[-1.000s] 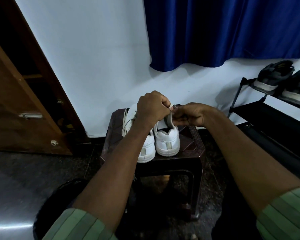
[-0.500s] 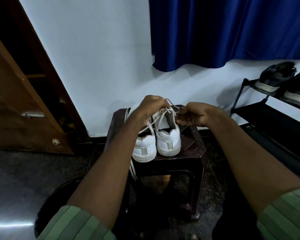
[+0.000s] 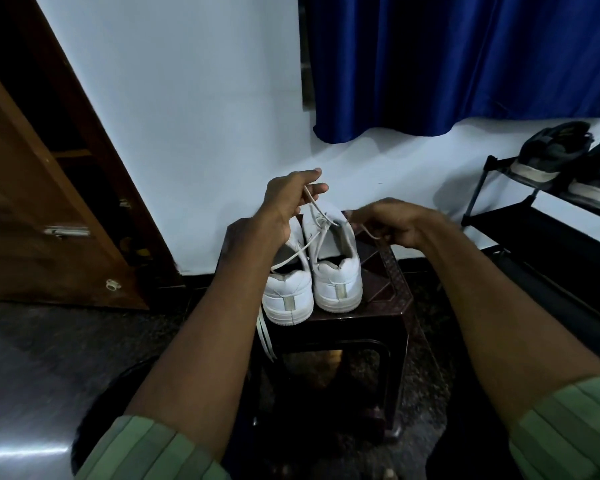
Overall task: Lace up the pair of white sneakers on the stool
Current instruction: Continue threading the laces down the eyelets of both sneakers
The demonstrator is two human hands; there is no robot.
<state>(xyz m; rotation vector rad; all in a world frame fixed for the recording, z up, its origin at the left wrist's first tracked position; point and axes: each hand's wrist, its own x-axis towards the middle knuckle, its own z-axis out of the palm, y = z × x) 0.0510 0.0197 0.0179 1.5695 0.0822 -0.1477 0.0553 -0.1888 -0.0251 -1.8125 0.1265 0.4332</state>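
White wall behind; dark stool (image 3: 388, 285) carries both white sneakers (image 3: 312, 271) at its front edge. Your left hand (image 3: 288, 199) pinches one lace end (image 3: 310, 202) raised; right hand (image 3: 392, 226) pinches the other. Likely knot-tightening on the right shoe; next, pull evenly outward.

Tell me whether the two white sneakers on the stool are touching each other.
Touching. The head view shows the left sneaker and right sneaker pressed side by side on the stool, no gap visible between their inner sides.

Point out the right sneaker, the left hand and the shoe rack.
right sneaker (image 3: 338, 282), head view, on its heel.
left hand (image 3: 286, 199), head view, on its back.
shoe rack (image 3: 534, 221), head view, on its shelf.
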